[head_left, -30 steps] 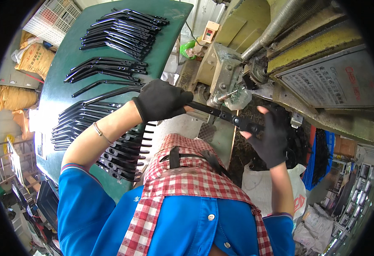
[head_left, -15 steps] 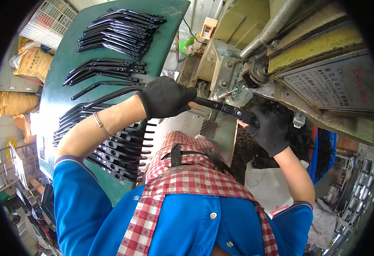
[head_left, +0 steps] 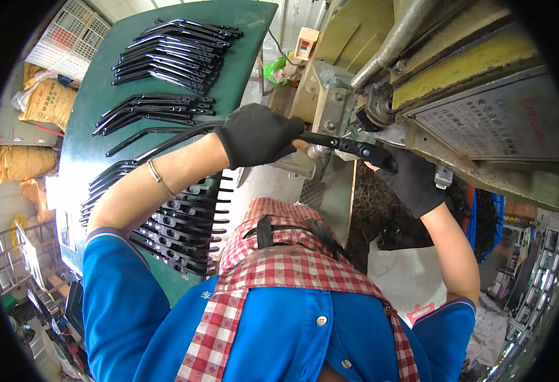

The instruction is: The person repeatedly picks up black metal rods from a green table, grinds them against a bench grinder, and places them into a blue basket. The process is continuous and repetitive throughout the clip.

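My left hand (head_left: pixel 259 137), in a black glove, is closed around the middle of a long, bent black metal bar (head_left: pixel 370 152) with holes near its right end. The bar's thin left end slants back over the green table. My right hand (head_left: pixel 414 183), also gloved in black, holds the bar's right end from beneath; part of its fingers is hidden behind the bar. Just beyond that right end is the machine's metal fixture (head_left: pixel 343 108), and the bar's holed section lies close in front of it. Whether bar and fixture touch I cannot tell.
The green table (head_left: pixel 94 70) at the left bears several rows of similar black bent bars (head_left: pixel 171 51). A yellow-green machine (head_left: pixel 458 83) with a metal hose (head_left: pixel 394 41) stands close at the right. Metal shavings (head_left: pixel 375 210) lie below it. A foot pedal (head_left: pixel 312 191) sits lower down.
Both hands have shifted slightly right with the bar. My right hand has moved farther up and under the bar's end, closer to the machine. The whole view has moved a little.
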A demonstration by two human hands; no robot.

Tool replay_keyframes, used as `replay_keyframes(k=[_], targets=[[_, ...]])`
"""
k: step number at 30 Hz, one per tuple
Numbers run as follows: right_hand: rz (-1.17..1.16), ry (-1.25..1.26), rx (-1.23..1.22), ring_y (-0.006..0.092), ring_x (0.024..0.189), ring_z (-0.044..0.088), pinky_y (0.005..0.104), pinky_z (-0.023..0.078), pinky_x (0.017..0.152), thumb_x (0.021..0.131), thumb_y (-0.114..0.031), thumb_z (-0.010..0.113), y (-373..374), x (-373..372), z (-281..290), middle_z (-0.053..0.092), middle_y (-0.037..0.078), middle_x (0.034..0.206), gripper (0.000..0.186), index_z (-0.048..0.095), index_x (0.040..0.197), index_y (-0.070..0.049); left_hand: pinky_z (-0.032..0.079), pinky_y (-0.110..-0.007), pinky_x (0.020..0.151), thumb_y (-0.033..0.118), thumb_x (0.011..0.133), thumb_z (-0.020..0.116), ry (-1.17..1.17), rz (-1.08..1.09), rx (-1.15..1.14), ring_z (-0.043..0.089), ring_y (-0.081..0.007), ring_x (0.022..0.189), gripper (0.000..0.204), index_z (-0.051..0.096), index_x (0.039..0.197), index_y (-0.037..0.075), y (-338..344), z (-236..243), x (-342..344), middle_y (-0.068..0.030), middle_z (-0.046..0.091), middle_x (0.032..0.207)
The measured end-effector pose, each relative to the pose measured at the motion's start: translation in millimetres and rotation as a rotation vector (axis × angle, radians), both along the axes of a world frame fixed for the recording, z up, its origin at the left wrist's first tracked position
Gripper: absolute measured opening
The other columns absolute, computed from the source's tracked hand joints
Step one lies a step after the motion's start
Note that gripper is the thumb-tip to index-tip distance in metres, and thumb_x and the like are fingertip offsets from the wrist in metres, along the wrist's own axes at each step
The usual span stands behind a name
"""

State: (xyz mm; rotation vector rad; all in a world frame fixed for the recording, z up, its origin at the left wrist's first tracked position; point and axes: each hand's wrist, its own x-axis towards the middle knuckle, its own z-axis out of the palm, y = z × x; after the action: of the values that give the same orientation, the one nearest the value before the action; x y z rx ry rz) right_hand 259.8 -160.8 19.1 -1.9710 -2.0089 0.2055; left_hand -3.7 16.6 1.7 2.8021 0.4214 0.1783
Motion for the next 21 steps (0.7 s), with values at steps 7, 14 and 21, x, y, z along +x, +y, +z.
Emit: replay_keyframes(k=[7, 14, 21], targets=[[-0.020, 0.143, 0.024, 0.0356, 0.093, 0.063, 0.0437, 0.048, 0.084, 0.079, -0.038, 0.076, 5, 16, -13, 0.067, 0.014, 0.098, 0.045, 0.065, 0.110, -0.008, 0.047, -0.049, 0.055, 0.036, 0.088, 0.061, -0.020, -0.109, 0.037, 0.061, -0.0389, 0.060, 0.027, 0.057, 0.093, 0.010, 25, 11, 19, -0.0153, 0.059, 0.062], [0.070, 0.299, -0.479, 0.0279, 0.100, 0.065, 0.0402, 0.049, 0.083, 0.092, -0.041, 0.059, 23, 10, 16, 0.068, 0.017, 0.102, 0.046, 0.060, 0.120, -0.005, 0.049, -0.049, 0.057, 0.037, 0.091, 0.057, 0.080, -0.117, 0.130, 0.063, -0.0372, 0.060, 0.025, 0.058, 0.095, 0.013, 33, 10, 27, -0.0144, 0.062, 0.065], [-0.175, -0.041, -0.317, 0.0344, 0.089, 0.065, 0.0423, 0.050, 0.080, 0.078, -0.047, 0.073, 15, 6, -34, 0.068, 0.016, 0.093, 0.055, 0.063, 0.114, -0.007, 0.052, -0.047, 0.063, 0.036, 0.090, 0.056, 0.210, -0.178, 0.093, 0.068, -0.0347, 0.071, 0.027, 0.064, 0.100, 0.013, 41, -4, 39, -0.0138, 0.067, 0.074]])
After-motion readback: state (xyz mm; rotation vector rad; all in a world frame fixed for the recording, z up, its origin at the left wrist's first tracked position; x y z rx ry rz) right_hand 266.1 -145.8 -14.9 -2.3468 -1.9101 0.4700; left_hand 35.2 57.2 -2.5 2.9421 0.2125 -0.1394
